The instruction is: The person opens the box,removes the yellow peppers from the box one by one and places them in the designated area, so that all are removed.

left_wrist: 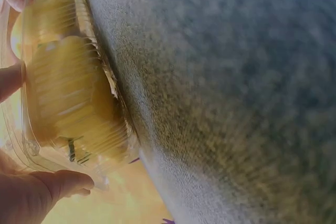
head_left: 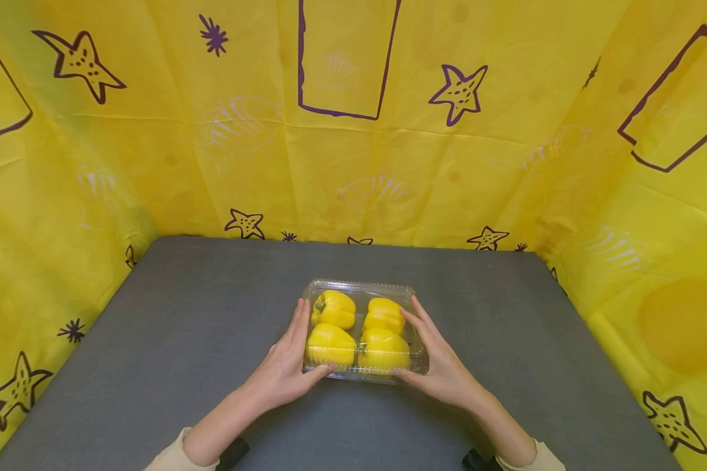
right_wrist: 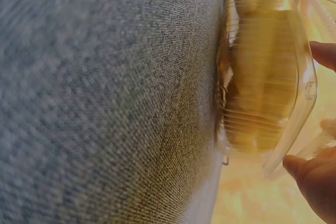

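Observation:
A clear plastic clamshell container (head_left: pixel 362 285) with ribbed walls is in front of me at mid-table. Inside it sit several yellow bell peppers (head_left: pixel 334 309), in two rows; a green stem shows on the far left one. My left hand (head_left: pixel 284 367) holds the left side, its fingers along the wall and its thumb at the near corner. On the opposite side my right hand (head_left: pixel 444 366) grips the container the same way. Both wrist views show thumb and fingertips at the rim, with the container's base (right_wrist: pixel 223 93) right at the table surface.
Under the container lies a dark grey table (head_left: pixel 212 301). Yellow cloth (head_left: pixel 353 157) printed with starfish and fish hangs behind the table and along both sides. Dark wrist straps (head_left: pixel 234 453) show below the light sleeves (head_left: pixel 179 453).

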Available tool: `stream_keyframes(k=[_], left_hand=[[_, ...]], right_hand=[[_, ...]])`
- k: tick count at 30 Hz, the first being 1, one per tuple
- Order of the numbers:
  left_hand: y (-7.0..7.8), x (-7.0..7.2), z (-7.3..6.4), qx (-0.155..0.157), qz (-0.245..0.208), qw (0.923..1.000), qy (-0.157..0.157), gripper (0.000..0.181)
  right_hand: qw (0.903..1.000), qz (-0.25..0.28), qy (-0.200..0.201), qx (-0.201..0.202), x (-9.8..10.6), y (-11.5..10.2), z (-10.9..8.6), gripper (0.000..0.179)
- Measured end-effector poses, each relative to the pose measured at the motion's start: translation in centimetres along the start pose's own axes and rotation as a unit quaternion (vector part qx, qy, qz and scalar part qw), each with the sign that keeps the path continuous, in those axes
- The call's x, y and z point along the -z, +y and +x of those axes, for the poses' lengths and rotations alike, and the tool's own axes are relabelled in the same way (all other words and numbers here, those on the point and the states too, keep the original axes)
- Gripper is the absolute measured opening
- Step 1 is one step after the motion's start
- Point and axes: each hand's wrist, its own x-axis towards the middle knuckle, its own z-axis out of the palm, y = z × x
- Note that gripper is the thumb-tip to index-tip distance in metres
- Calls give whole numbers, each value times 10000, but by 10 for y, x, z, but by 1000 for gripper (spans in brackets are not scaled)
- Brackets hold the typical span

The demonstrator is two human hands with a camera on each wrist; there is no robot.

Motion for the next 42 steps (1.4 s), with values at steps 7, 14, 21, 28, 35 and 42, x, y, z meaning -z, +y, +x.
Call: stream_keyframes(k=[7,14,21,28,35,42], left_hand=[[-3,3,0,-88,0,9998,-182,112],[-5,6,-1,-204,-59,9990,-396,108],[-7,8,-2,-328,-52,9981,-516,106],[-10,11,-2,-354,-114,9970,-676,105],[-11,13,-3,-446,-145,9954,-833,101],[-13,15,-3,-576,-112,9942,-896,98]], right_hand=[[9999,-3,-9,111,1,1,1,97],[9999,79,-97,48,1,2,0,96],[9998,143,-159,0,1,3,-1,95],[9996,164,-213,-15,2,2,-1,96],[9997,135,-190,75,2,4,-1,98],[9996,96,-226,112,2,4,-1,97]])
